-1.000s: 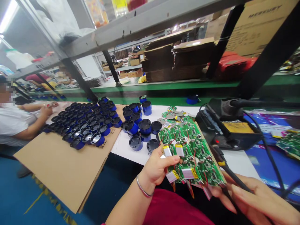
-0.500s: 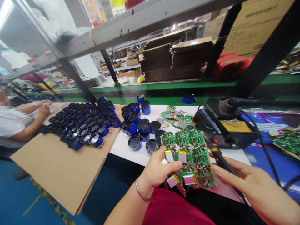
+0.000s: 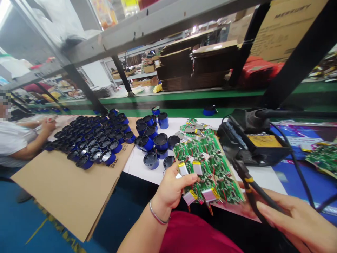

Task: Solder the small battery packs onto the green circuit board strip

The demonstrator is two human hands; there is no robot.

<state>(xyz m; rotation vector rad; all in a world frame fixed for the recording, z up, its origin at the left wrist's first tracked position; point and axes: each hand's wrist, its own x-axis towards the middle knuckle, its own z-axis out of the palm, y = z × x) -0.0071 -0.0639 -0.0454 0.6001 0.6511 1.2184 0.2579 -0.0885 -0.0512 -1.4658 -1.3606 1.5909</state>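
Observation:
My left hand [image 3: 171, 191] grips the left edge of a panel of green circuit boards [image 3: 207, 168], thumb on top and fingers beneath. Silver battery packs with yellow ends [image 3: 210, 194] and thin red wires lie on the panel. My right hand [image 3: 289, 218] is wrapped around what look like pliers [image 3: 246, 175] with long black handles and yellow bands. The handles stand apart, and the blurred jaws point up and left, just beyond the panel's right edge. Some of my right fingers are hidden behind the handles.
Blue-and-black round housings [image 3: 161, 140] crowd the table and a cardboard sheet [image 3: 71, 189] on the left. Loose green boards [image 3: 196, 126] lie behind the panel. A black soldering stand [image 3: 263, 151] with yellow sponge stands at right, with cables [image 3: 295, 154] nearby. Another person [image 3: 23, 140] sits at far left.
The panel has shifted left and tilted, its right side turned toward me. My right hand has moved down and right, and the pliers' handles now show spread apart.

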